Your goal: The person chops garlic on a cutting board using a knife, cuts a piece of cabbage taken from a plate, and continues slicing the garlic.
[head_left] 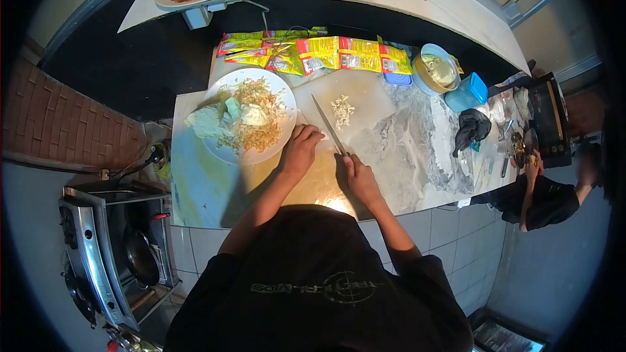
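On marbled countertop (417,156): grasping knife (329,124) in right hand (362,182) near chopped garlic (342,112).
Curling left hand (302,150) beside plate (244,159), grip unclear.

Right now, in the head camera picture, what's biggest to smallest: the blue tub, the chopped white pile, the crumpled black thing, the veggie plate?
1. Veggie plate
2. Blue tub and crumpled black thing: too alike to rank
3. Chopped white pile
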`<move>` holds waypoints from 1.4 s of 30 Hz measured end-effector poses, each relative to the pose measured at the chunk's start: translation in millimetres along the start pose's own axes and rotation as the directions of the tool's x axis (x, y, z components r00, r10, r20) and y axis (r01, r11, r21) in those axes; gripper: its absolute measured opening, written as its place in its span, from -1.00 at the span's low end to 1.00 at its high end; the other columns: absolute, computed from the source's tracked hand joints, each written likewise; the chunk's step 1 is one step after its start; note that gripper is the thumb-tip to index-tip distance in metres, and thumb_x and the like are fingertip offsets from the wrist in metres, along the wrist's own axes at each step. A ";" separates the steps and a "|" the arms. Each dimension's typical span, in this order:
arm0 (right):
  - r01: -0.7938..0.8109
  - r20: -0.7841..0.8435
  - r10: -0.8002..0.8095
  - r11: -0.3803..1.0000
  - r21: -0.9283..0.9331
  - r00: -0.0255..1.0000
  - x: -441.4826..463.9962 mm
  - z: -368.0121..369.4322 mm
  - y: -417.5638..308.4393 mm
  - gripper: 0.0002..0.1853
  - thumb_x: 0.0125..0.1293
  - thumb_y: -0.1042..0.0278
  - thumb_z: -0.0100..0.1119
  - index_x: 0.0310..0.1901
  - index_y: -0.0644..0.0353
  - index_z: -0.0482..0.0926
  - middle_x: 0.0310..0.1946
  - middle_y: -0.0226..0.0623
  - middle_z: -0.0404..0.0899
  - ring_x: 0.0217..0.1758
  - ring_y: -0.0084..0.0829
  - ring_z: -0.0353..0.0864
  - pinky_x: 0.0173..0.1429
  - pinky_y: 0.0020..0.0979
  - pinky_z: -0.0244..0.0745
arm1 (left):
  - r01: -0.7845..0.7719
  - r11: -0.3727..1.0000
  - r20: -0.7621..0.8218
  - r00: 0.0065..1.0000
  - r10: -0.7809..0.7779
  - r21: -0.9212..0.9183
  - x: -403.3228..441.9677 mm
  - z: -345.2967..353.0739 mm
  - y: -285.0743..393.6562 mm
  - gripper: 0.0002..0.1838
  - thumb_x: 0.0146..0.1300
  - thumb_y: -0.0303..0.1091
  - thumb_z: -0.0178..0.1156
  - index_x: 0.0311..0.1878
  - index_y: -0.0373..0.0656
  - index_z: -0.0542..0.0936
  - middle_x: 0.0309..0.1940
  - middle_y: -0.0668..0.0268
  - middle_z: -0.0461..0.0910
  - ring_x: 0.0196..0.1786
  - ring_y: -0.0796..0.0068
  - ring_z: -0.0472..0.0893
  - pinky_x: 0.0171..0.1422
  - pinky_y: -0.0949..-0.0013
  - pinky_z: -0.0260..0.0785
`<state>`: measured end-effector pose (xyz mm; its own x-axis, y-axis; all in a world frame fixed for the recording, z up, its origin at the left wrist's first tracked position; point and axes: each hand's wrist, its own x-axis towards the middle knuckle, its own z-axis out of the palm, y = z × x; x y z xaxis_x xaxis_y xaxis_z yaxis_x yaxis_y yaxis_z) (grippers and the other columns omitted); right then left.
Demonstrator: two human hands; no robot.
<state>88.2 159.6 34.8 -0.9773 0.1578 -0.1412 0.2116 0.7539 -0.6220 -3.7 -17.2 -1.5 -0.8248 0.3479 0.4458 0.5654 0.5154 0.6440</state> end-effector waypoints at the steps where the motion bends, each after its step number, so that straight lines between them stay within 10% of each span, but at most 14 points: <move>1: -0.008 0.036 0.008 1.000 -0.001 0.999 -1.6 -3.1 -1.9 -0.57 0.57 0.03 -0.21 -0.14 0.30 0.45 -0.46 0.29 0.56 -0.31 0.37 0.54 -0.27 0.20 0.42 | -0.002 1.000 -0.002 1.000 0.002 0.000 0.1 -0.3 0.2 -0.83 0.13 -0.58 0.20 -0.21 -0.18 0.66 -0.17 0.30 0.58 -0.02 0.19 0.50 0.12 0.20 0.38; 17: -0.020 0.019 0.027 0.954 -0.300 0.999 1.4 -4.1 -13.0 -0.57 0.56 -0.01 -0.22 -0.06 0.24 0.46 -0.50 0.21 0.60 -0.40 0.23 0.63 -0.34 0.12 0.54 | -0.017 1.000 -0.001 1.000 0.017 -0.001 1.0 -1.7 -0.2 -0.81 0.12 -0.61 0.18 -0.21 -0.20 0.67 -0.17 0.31 0.58 -0.01 0.21 0.51 0.14 0.21 0.38; 33: 0.002 0.086 0.004 0.998 -0.063 0.996 -1.2 -17.2 -0.2 -0.61 0.55 0.03 -0.12 -0.18 0.25 0.46 -0.55 0.20 0.53 -0.37 0.29 0.54 -0.32 0.14 0.38 | -0.039 0.999 0.059 0.997 0.041 -0.038 -0.1 -6.4 -0.6 -0.58 -0.07 -0.74 0.13 -0.19 -0.08 0.74 -0.07 0.34 0.57 0.09 0.22 0.49 0.24 0.20 0.35; 42: 0.013 0.035 0.000 0.931 -0.366 0.999 -3.7 1.3 -8.2 -0.56 0.54 -0.05 -0.20 0.04 0.15 0.49 -0.56 0.08 0.62 -0.46 0.15 0.66 -0.39 0.01 0.58 | -0.036 0.999 0.072 0.997 0.037 -0.020 1.6 -7.7 2.2 -0.61 -0.07 -0.74 0.14 -0.20 -0.11 0.72 -0.12 0.35 0.56 0.06 0.22 0.49 0.20 0.21 0.36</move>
<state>90.1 152.0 39.4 -0.9764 0.1354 -0.1680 0.1813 0.9370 -0.2987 -3.7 -21.5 5.4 -0.8015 0.4219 0.4238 0.5946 0.4871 0.6397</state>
